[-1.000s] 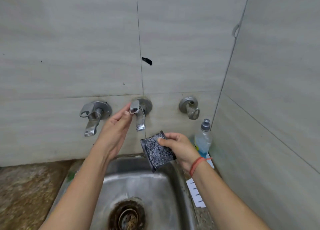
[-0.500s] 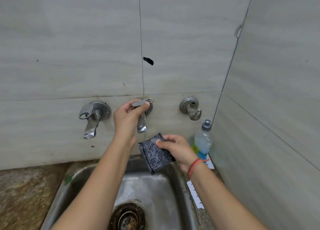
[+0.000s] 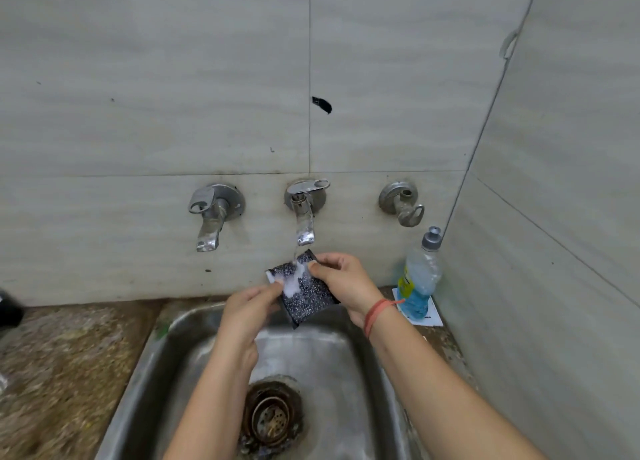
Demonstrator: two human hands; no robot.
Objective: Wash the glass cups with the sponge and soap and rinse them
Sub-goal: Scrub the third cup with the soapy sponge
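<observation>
A dark speckled sponge (image 3: 306,293) is held under the middle tap (image 3: 304,217), and water runs from the spout onto it. My right hand (image 3: 346,283) pinches the sponge's upper right edge. My left hand (image 3: 247,309) grips its lower left edge. Both hands are over the steel sink (image 3: 166,362). A soap bottle (image 3: 420,276) with blue liquid and a grey cap stands upright at the right corner of the counter. No glass cup is in view.
Two more taps are on the tiled wall, one at left (image 3: 211,213) and one at right (image 3: 401,199). The sink's drain strainer (image 3: 272,418) sits low in the basin. A speckled stone counter (image 3: 52,373) lies left of the sink. A side wall (image 3: 554,217) stands close on the right.
My left hand turned the middle tap's handle, let go and came down onto the sponge. Water now runs over the sponge, which my right hand has moved under the spout.
</observation>
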